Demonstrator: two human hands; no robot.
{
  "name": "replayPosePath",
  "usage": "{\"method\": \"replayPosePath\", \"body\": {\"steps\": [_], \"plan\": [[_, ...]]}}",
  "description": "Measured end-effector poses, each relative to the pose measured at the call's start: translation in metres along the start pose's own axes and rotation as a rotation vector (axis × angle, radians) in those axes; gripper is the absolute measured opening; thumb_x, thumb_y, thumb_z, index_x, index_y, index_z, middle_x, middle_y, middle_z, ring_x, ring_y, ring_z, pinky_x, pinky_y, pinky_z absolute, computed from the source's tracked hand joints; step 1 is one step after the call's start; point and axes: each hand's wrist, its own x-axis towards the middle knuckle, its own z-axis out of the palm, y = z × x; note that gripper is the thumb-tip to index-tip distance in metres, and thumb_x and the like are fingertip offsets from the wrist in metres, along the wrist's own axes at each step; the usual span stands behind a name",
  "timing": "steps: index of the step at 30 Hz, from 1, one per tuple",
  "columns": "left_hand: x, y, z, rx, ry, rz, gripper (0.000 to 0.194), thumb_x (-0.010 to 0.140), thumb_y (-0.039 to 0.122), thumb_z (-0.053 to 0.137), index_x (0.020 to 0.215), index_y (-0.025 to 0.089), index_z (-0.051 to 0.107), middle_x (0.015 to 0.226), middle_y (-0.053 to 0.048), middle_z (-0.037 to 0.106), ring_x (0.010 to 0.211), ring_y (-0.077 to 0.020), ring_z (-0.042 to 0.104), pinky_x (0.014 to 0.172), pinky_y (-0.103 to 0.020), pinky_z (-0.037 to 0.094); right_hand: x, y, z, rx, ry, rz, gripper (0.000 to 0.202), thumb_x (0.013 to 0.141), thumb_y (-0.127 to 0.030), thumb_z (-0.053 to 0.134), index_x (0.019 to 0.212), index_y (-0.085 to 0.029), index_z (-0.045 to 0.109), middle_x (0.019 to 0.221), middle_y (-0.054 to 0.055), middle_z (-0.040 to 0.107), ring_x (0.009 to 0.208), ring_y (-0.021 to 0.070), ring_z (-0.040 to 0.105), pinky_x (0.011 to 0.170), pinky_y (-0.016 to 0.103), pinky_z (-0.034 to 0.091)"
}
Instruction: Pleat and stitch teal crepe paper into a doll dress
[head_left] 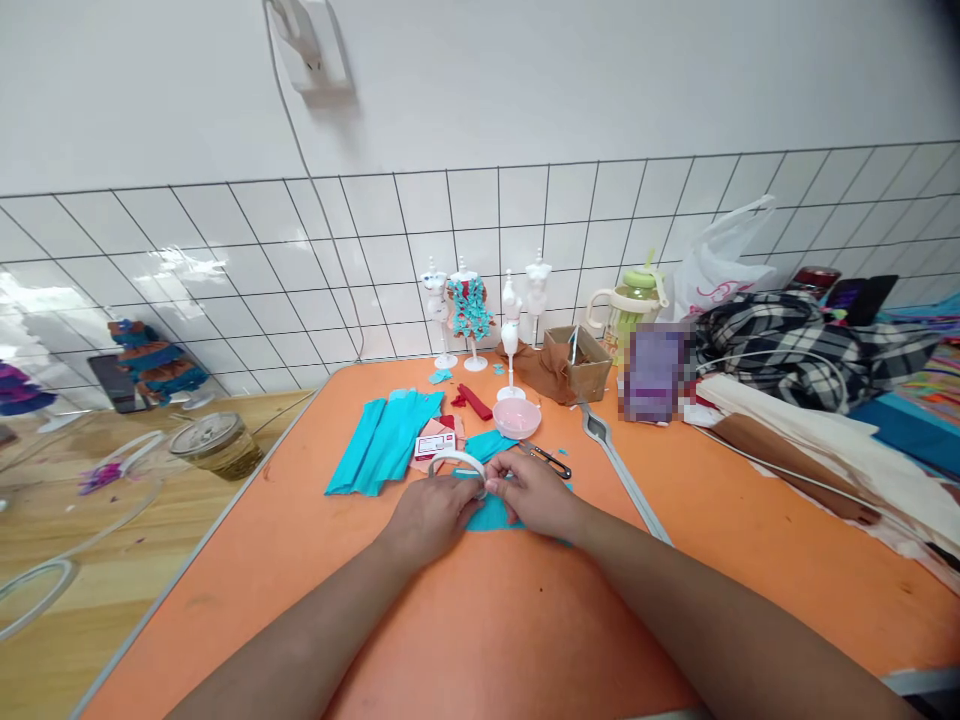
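My left hand (pixel 435 515) is closed on a thin white ring, which looks like a roll of tape (pixel 459 457), standing on edge. The fingers of my right hand (pixel 536 493) pinch at the ring's right side; whether they hold a loose tape end is too small to tell. Beneath both hands lies a piece of turquoise crepe paper (pixel 491 516), partly covered by them. Just beyond my right hand are dark thread snips (pixel 551 461). A pink translucent bowl (pixel 517 420) and a small red-and-white box (pixel 435 446) sit behind the hands.
A larger turquoise crepe sheet (pixel 386 440) lies to the left. Small white mannequins (pixel 511 330) stand at the back, one dressed in turquoise (pixel 470 308). To the right are a cardboard box (pixel 592 375), a grey zipper strip (pixel 626 480), a bottle (pixel 637 300) and a phone (pixel 656 372).
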Motion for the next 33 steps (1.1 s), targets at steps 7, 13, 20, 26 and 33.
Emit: {"method": "replayPosePath", "body": {"steps": [7,13,20,26,33], "plan": [[0.002,-0.018,-0.015,-0.168,0.322,-0.323,0.043,0.089,0.033,0.047,0.127,0.017,0.040,0.109,-0.012,0.063,0.098,-0.0252,0.060,0.075,-0.034,0.048,-0.014,-0.007,-0.028,-0.587,-0.004,-0.294,0.026,0.083,-0.026,0.059,0.108,-0.028,0.066,0.106,0.004,0.064,0.099,0.0210,0.057,0.080,0.032,0.044],[0.000,-0.062,-0.017,0.041,0.161,-0.325,0.066,0.083,0.033,0.054,0.141,0.016,0.026,0.105,-0.013,0.064,0.099,-0.0298,0.058,0.079,-0.038,0.045,-0.013,-0.001,0.011,-0.807,-0.023,-0.403,0.046,0.087,-0.046,0.053,0.127,-0.024,0.052,0.126,0.010,0.055,0.114,0.0280,0.048,0.094,0.044,0.039],[0.014,-0.073,0.000,0.087,0.099,-0.295,0.043,0.090,0.036,0.044,0.129,0.017,0.045,0.093,-0.011,0.067,0.087,-0.0264,0.059,0.070,-0.034,0.044,0.001,0.001,0.028,-0.865,-0.092,-0.429,0.048,0.090,-0.051,0.044,0.120,-0.016,0.056,0.127,0.014,0.054,0.116,0.0289,0.047,0.096,0.044,0.039],[0.016,-0.080,0.002,-0.091,0.135,-0.436,0.040,0.092,0.047,0.037,0.107,0.019,0.061,0.091,-0.009,0.068,0.085,-0.0249,0.062,0.069,-0.032,0.044,0.020,-0.013,0.024,-0.960,-0.221,-0.416,0.037,0.092,-0.042,0.043,0.104,-0.013,0.063,0.105,0.013,0.065,0.098,0.0269,0.057,0.082,0.039,0.046],[0.003,-0.084,-0.001,-0.250,0.120,-0.418,0.036,0.087,0.049,0.046,0.102,0.024,0.066,0.097,-0.005,0.069,0.093,-0.0231,0.061,0.078,-0.031,0.045,0.043,-0.010,0.037,-0.926,-0.188,-0.432,0.039,0.090,-0.042,0.047,0.112,-0.013,0.060,0.116,0.014,0.062,0.110,0.0280,0.053,0.093,0.041,0.040]]}}
